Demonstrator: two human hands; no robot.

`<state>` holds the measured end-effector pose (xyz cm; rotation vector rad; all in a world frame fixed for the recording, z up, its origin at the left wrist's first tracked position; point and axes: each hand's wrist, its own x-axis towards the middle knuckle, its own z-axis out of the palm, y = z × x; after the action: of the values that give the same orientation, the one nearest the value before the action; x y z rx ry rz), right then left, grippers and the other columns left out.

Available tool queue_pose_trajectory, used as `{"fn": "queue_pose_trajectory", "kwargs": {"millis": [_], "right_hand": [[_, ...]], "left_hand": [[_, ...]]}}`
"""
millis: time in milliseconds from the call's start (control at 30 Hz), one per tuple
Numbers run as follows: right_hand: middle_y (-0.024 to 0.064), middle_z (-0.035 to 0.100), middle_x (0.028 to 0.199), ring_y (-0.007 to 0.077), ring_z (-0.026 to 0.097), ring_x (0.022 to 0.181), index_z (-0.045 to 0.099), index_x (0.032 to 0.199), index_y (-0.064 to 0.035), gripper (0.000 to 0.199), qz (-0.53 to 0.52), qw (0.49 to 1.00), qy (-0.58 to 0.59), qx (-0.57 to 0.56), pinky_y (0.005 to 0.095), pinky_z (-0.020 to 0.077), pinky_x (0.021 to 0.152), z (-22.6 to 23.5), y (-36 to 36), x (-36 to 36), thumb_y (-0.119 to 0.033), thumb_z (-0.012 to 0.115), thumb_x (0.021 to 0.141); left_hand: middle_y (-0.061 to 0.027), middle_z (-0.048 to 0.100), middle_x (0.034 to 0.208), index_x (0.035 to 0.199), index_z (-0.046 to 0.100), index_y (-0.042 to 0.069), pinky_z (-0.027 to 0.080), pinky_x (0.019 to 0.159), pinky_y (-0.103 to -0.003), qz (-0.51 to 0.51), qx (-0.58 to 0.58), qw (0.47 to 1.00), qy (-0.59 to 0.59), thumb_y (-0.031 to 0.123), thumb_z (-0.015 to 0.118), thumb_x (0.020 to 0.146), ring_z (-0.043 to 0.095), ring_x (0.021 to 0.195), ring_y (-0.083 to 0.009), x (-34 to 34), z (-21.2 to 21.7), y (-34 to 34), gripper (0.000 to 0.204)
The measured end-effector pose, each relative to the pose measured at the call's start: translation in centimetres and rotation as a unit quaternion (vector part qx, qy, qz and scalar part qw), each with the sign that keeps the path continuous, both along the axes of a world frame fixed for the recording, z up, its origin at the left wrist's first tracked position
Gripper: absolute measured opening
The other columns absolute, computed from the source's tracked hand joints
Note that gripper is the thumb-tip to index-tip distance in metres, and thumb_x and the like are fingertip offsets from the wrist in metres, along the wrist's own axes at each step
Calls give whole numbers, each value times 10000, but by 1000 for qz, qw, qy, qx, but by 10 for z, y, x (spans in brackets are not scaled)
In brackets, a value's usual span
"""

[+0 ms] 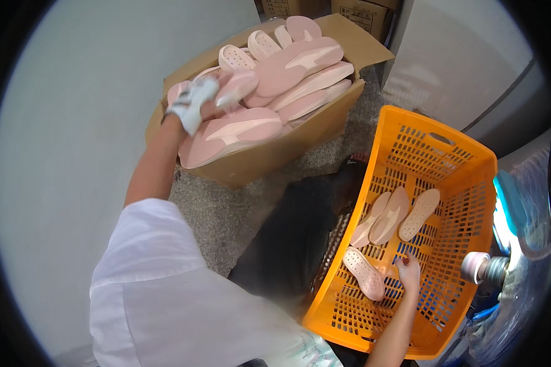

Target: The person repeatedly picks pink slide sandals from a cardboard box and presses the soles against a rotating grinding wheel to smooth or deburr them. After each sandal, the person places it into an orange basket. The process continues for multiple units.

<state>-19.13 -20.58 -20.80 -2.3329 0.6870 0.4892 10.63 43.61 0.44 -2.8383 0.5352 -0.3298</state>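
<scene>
In a cardboard box at the upper middle, my left hand [194, 104], in a white glove, closes on the edge of a pink shoe sole [236, 87]. Both are blurred by motion, and its fingers are partly hidden. Other pink soles [303, 64] fill the box [269, 156] in a heap. My bare right hand [409, 272] is inside an orange plastic crate [343, 306], its fingers curled. A tiny reddish spot shows at the fingertips, too small to name. Beside that hand lies a sole [364, 274] with a dotted face; several more soles [390, 215] rest farther up in the crate.
Grey speckled floor [208, 214] shows between box and crate. To the right stand plastic-wrapped goods [520, 324], tape rolls [483, 269] and a turquoise object [509, 202]. More cartons [361, 15] are behind the box, and a pale wall [61, 153] is at the left.
</scene>
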Motion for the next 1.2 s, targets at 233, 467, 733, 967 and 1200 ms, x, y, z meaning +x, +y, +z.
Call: {"fn": "queue_pose_trajectory", "kwargs": {"millis": [233, 467, 733, 967, 1200], "right_hand": [[254, 686, 1227, 403, 658, 1159, 599, 1308, 52, 783, 132, 978, 159, 22, 431, 532, 982, -153, -20, -73, -340, 910, 705], [257, 704, 1181, 352, 689, 1122, 682, 1144, 49, 572, 149, 940, 273, -142, 441, 549, 961, -164, 22, -60, -316, 893, 757], [253, 739, 1038, 430, 709, 1001, 741, 1041, 3, 513, 162, 975, 73, -135, 480, 565, 901, -47, -46, -25, -312, 882, 661], [123, 744, 950, 259, 724, 911, 634, 1260, -6, 462, 74, 971, -226, -21, 350, 555, 850, 160, 15, -29, -22, 727, 808], [179, 579, 1409, 234, 558, 1280, 437, 1514, 38, 641, -286, 883, -339, 153, 370, 460, 1067, 147, 102, -84, -82, 705, 945]], "left_hand": [[-209, 457, 1546, 1562, 451, 187, 398, 1143, -464, 5, 58, 995, 78, 425, 513, 1003, 518, 1326, -429, -9, -18, 20, 611], [-193, 493, 1531, 1505, 506, 112, 409, 1146, -453, 68, -70, 989, 113, 447, 567, 1001, 506, 1369, -388, 1, -2, 5, 609], [-186, 658, 1289, 1400, 579, 20, 454, 1077, -401, -146, -503, 822, 223, 319, 666, 962, 602, 1249, -284, -37, 8, -149, 538], [-245, 676, 1132, 1384, 566, 24, 530, 874, -419, -526, -354, 699, 331, 462, 721, 877, 670, 1005, -323, -153, -41, -403, 688], [-126, 769, 942, 1043, 738, -40, 602, 782, -292, -225, -653, 390, 608, 273, 720, 889, 738, 806, -168, -175, -69, -457, 349]]}}
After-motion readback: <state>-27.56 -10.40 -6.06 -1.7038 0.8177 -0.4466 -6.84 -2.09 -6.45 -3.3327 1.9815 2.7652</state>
